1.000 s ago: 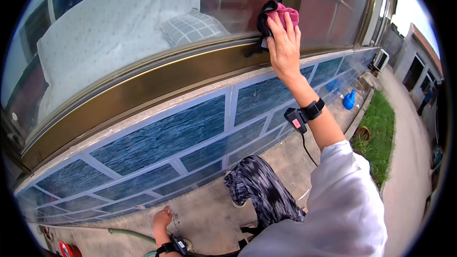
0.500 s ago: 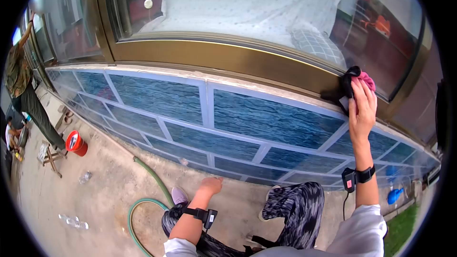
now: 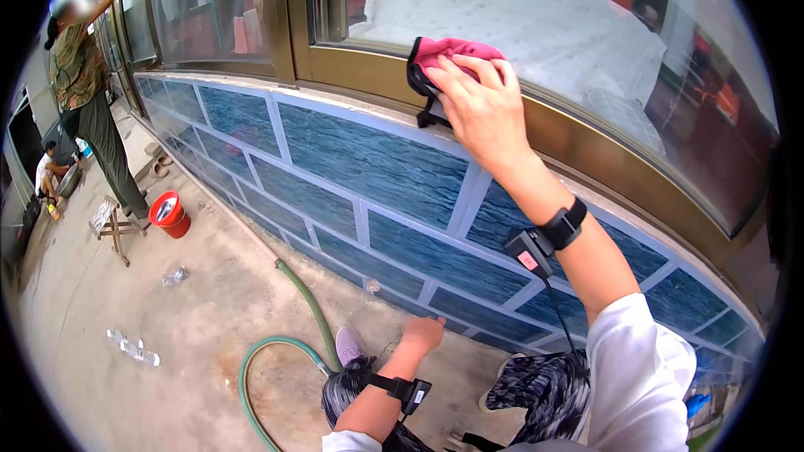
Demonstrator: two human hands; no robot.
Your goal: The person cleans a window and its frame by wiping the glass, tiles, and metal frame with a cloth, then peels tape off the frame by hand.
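My right hand [image 3: 486,109] presses a pink cloth with black edging [image 3: 456,48] against the brown metal window frame [image 3: 352,67]. Its fingers lie bent over the cloth, and a dark flap hangs down over the sill below. Behind the glass, a white sheet [image 3: 502,8] is draped over something. Low over my knee, my left hand [image 3: 423,333] is held in a loose fist near the blue tiled wall [image 3: 377,159]; nothing shows in it. Both wrists wear black straps with small boxes.
A green hose [image 3: 306,301] curls on the concrete by my shoe. Left of it lie clear plastic bottles [image 3: 132,347]. Further off stand a red bucket [image 3: 172,222] and a folding stool [image 3: 109,222]. One person [image 3: 88,92] reaches to a window; another [image 3: 50,172] crouches behind.
My right hand has slid the pink cloth leftward along the window frame. The view has turned and shifted left. My left hand stays low in a loose fist.
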